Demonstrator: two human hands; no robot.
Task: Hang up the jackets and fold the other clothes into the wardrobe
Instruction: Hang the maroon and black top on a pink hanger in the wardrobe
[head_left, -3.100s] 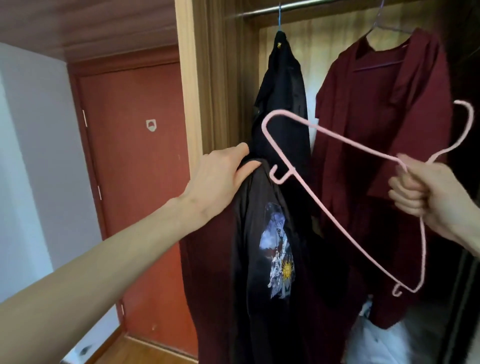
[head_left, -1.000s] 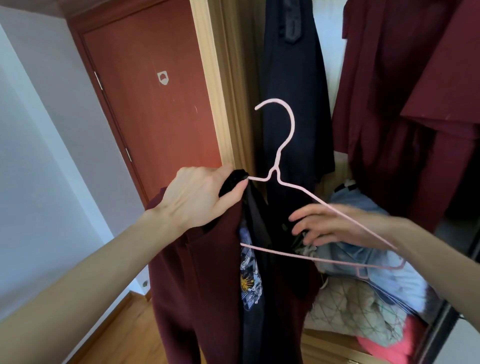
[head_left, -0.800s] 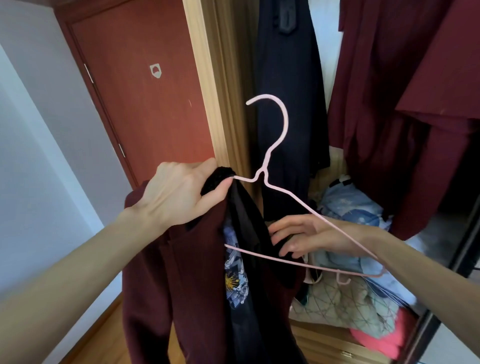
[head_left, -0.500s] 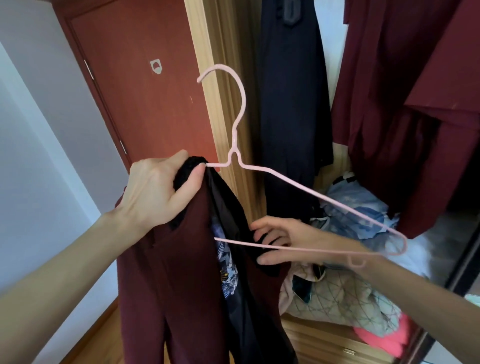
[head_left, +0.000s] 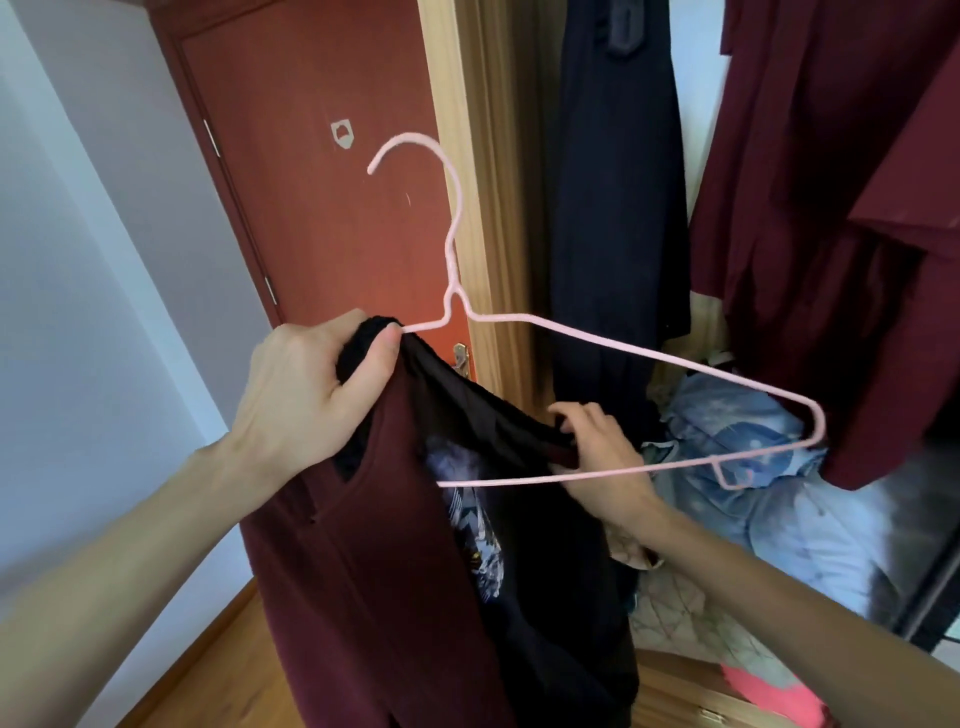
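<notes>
We are threading the pink hanger (head_left: 597, 358) into the maroon jacket (head_left: 374, 571), which hangs in front of the wardrobe's wooden frame (head_left: 483, 208), so we keep the collar pinned to the hanger's left arm and draw the black lining over the other shoulder. Our left hand (head_left: 306, 384) is raised, fingers curled round collar and wire together (thumb on top). Our right hand (head_left: 597, 457) reaches in lower, fingers pinching the lining beside the bottom bar.
</notes>
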